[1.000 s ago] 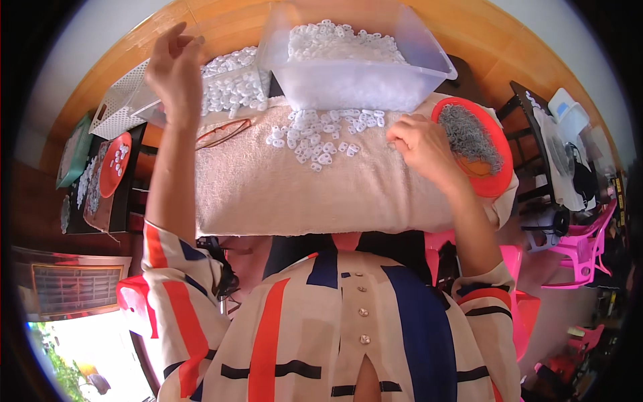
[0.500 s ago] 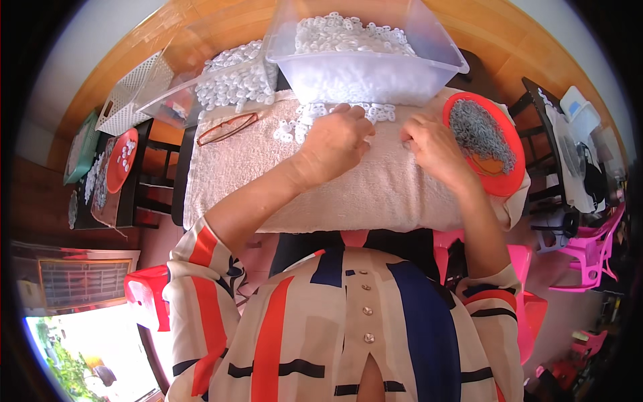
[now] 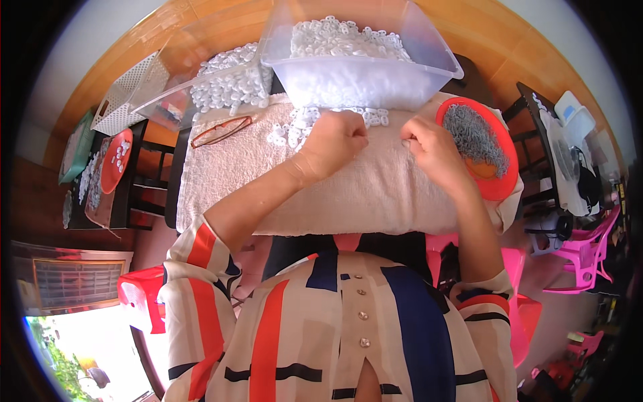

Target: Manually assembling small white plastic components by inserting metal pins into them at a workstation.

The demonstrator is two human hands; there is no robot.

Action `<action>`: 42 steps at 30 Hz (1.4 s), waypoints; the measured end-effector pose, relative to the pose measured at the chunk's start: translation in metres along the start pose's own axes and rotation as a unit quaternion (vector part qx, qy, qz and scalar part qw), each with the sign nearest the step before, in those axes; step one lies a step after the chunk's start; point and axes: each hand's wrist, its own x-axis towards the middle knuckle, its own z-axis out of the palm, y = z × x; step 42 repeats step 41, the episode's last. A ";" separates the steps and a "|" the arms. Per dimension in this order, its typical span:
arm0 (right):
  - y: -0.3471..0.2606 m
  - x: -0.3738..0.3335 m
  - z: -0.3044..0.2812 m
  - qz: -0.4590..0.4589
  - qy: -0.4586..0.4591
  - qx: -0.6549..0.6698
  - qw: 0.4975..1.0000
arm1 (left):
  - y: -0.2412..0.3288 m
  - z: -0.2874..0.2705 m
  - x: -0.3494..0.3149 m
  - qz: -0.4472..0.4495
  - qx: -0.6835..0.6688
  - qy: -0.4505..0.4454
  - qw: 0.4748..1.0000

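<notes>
My left hand is closed over the towel-covered table, its fingers curled inward beside small white plastic pieces with holes. Anything within those fingers is hidden. To its right, my right hand is pinched with the fingertips together; a tiny dark speck shows at the tips, too small to name. Right beside that hand lies a red dish heaped with small grey metal pieces, with an orange patch at the near side. The two hands are apart, fingertips facing each other.
A large translucent bin of white pieces stands behind the hands. Left of it is a clear container with more. Red-framed glasses lie on the pale towel. Side tables flank me; pink chairs stand at right.
My left hand has drawn slightly away from the white pieces, and its fingers have curled in more tightly. The right hand stays pinched near the dish. The whole view has shifted slightly.
</notes>
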 end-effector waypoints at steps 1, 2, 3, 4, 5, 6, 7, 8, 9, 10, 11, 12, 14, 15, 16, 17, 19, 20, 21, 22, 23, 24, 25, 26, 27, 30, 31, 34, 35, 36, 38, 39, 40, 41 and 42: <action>-0.001 -0.002 -0.001 0.015 0.018 0.044 0.999 | 0.008 -0.004 -0.001 -0.119 -0.160 -0.026 0.980; -0.002 -0.002 -0.002 0.013 0.016 0.042 0.999 | 0.011 -0.006 0.000 -0.118 -0.162 -0.023 0.979; -0.003 -0.002 -0.003 0.033 -0.001 0.090 0.995 | 0.013 -0.008 0.000 -0.171 -0.282 -0.028 0.944; -0.004 -0.002 -0.004 0.053 -0.019 0.138 0.989 | 0.014 -0.009 0.001 -0.221 -0.397 -0.033 0.890; -0.010 0.000 -0.005 0.049 -0.021 0.135 0.989 | 0.013 -0.009 0.000 -0.219 -0.399 -0.029 0.890; -0.018 0.002 -0.005 0.053 -0.015 0.148 0.987 | 0.012 -0.007 -0.001 -0.227 -0.441 -0.023 0.868; -0.026 0.005 -0.006 0.057 -0.010 0.161 0.985 | 0.012 -0.006 -0.002 -0.235 -0.482 -0.018 0.844; -0.032 0.007 -0.006 0.054 -0.012 0.160 0.986 | 0.012 -0.004 -0.003 -0.234 -0.483 -0.015 0.843; -0.038 0.009 -0.006 0.053 -0.003 0.191 0.980 | 0.012 -0.003 -0.005 -0.243 -0.536 -0.004 0.809; -0.042 0.012 -0.005 0.053 0.005 0.221 0.974 | 0.011 -0.003 -0.006 -0.251 -0.586 0.008 0.770; -0.045 0.014 -0.003 0.051 0.003 0.220 0.974 | 0.010 -0.002 -0.006 -0.249 -0.588 0.010 0.769; -0.046 0.016 -0.002 0.046 0.005 0.223 0.974 | 0.009 -0.001 -0.006 -0.248 -0.609 0.016 0.753; -0.047 0.020 0.002 0.038 0.004 0.226 0.973 | 0.006 -0.002 -0.007 -0.246 -0.631 0.026 0.735; -0.046 0.022 0.006 0.041 0.007 0.231 0.972 | 0.005 -0.002 -0.008 -0.238 -0.633 0.024 0.736; -0.046 0.024 0.008 0.044 0.011 0.237 0.971 | 0.004 -0.003 -0.009 -0.231 -0.635 0.022 0.737; -0.047 0.026 0.010 0.041 0.008 0.236 0.971 | 0.004 -0.004 -0.008 -0.230 -0.636 0.026 0.736; -0.048 0.030 0.014 0.034 0.008 0.237 0.971 | 0.006 -0.006 -0.008 -0.218 -0.615 0.052 0.756; -0.048 0.031 0.016 0.032 0.005 0.237 0.971 | 0.005 -0.006 -0.009 -0.218 -0.616 0.055 0.755; -0.048 0.032 0.018 0.047 0.008 0.240 0.970 | 0.005 -0.007 -0.009 -0.213 -0.609 0.062 0.762; -0.048 0.033 0.020 0.062 0.012 0.242 0.968 | 0.005 -0.007 -0.009 -0.209 -0.601 0.068 0.768; -0.050 0.034 0.020 0.060 0.009 0.242 0.968 | 0.005 -0.008 -0.010 -0.209 -0.602 0.071 0.767; -0.054 0.035 0.019 0.066 0.012 0.247 0.967 | 0.005 -0.009 -0.010 -0.205 -0.606 0.075 0.765; -0.056 0.035 0.018 0.073 0.015 0.251 0.965 | 0.005 -0.010 -0.011 -0.201 -0.610 0.078 0.763; -0.055 0.034 0.020 0.073 0.013 0.251 0.965 | 0.005 -0.009 -0.011 -0.201 -0.611 0.079 0.762; -0.054 0.033 0.022 0.071 0.038 0.266 0.961 | 0.005 -0.009 -0.011 -0.202 -0.613 0.092 0.758; -0.055 0.033 0.024 0.089 0.060 0.308 0.945 | 0.004 -0.006 -0.010 -0.204 -0.599 0.116 0.765; -0.056 0.033 0.025 0.108 0.059 0.333 0.935 | 0.004 -0.006 -0.010 -0.204 -0.582 0.127 0.777; -0.049 0.034 0.033 0.090 0.058 0.288 0.952 | 0.005 0.002 -0.008 -0.192 -0.574 0.133 0.785; -0.050 0.033 0.034 0.090 0.058 0.289 0.951 | 0.005 0.003 -0.009 -0.193 -0.573 0.133 0.785; -0.051 0.033 0.034 0.081 0.066 0.271 0.957 | 0.004 0.003 -0.009 -0.184 -0.574 0.134 0.787; -0.052 0.032 0.034 0.072 0.075 0.254 0.962 | 0.004 0.003 -0.010 -0.176 -0.574 0.135 0.788; -0.052 0.032 0.034 0.066 0.073 0.243 0.965 | 0.003 0.002 -0.010 -0.185 -0.577 0.138 0.784; -0.052 0.032 0.034 0.060 0.071 0.232 0.968 | 0.003 0.002 -0.010 -0.194 -0.579 0.141 0.779; -0.052 0.032 0.034 0.061 0.072 0.231 0.968 | 0.003 0.002 -0.010 -0.194 -0.579 0.140 0.779; -0.052 0.032 0.034 0.061 0.072 0.231 0.968 | 0.003 0.002 -0.010 -0.194 -0.579 0.140 0.779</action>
